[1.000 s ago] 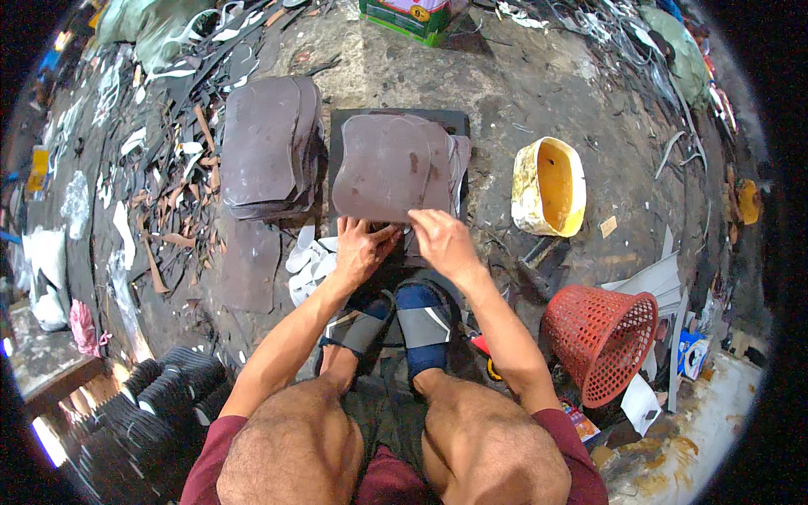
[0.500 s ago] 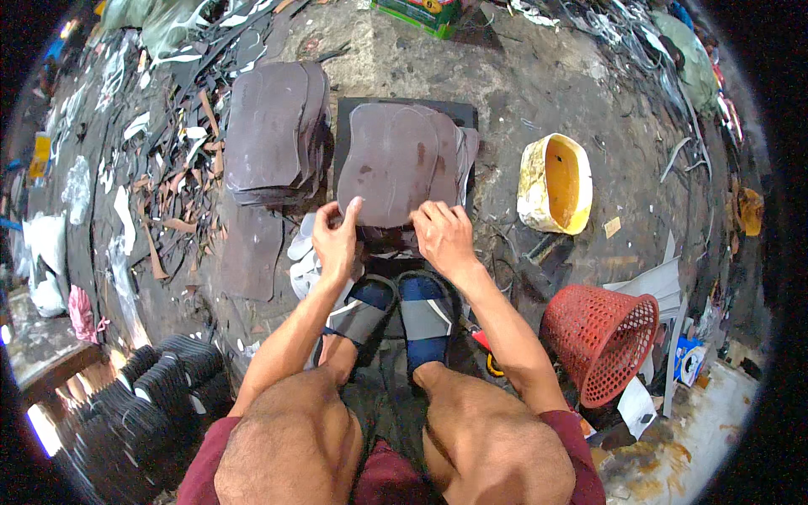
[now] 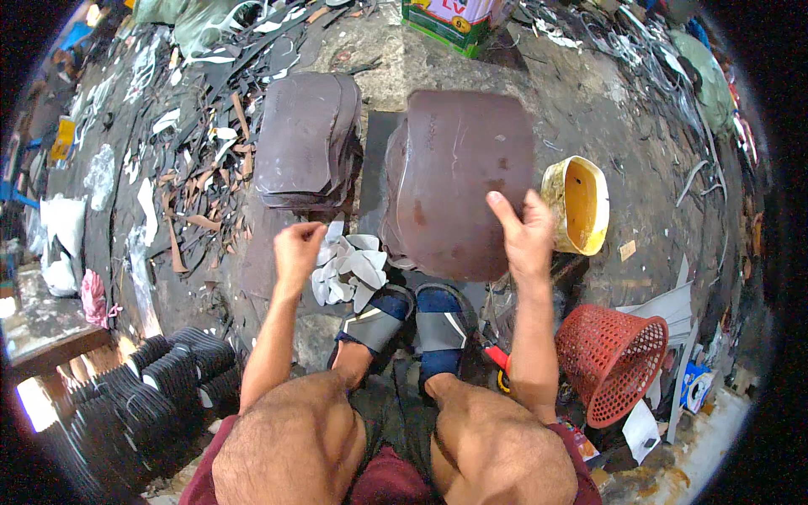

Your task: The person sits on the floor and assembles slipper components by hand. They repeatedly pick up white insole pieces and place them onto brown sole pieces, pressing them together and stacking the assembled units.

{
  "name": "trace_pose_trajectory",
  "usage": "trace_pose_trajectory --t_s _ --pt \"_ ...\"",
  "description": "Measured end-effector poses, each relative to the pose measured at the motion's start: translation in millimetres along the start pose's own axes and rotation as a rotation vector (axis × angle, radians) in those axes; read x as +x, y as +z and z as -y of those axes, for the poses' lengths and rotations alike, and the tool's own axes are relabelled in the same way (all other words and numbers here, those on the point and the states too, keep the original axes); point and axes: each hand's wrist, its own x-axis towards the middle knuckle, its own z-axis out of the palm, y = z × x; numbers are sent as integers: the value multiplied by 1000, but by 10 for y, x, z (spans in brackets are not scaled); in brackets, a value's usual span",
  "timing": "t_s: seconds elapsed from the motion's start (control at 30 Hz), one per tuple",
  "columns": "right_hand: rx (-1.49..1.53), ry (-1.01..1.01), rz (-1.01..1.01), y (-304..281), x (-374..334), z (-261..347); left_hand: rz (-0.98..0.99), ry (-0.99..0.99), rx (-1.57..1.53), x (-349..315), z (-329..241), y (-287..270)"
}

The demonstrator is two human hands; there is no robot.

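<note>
In front of my feet, a brown sheet with rounded corners and dark stains tops a stack of similar sheets, whose uneven edges show on its left. My right hand is over its right edge, thumb and forefinger apart; the other fingers are partly hidden. To the left, my left hand has its fingers pinched together at the rim of a heap of small white cut pieces. One pale piece touches those fingertips; whether it is held is unclear. A second brown stack lies beyond that hand, on the left.
A yellow-stained tub stands right of the stack, close to my right hand. A red perforated basket lies tipped at the lower right. Black sole-shaped pieces are piled lower left. Scraps litter the left floor; a green tin is at the back.
Both hands were at the stack's near edge. My left hand has moved left to the white pieces. The top sheet lies farther right, and the stack's uneven edges now show on its left.
</note>
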Motion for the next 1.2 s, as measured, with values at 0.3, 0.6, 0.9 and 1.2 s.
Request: trace_pose_trajectory --t_s 0.3,0.6,0.9,1.2 --pt "-665 -167 -59 -31 -423 -721 -5 8 190 -90 230 500" --pt "-1058 -484 377 -160 -620 -815 20 -158 25 -90 -42 195" --pt "-428 167 -41 -243 -113 -606 367 -215 -708 -154 -624 182" --pt "-701 -559 58 233 -169 -203 205 408 -24 -247 -936 1251"
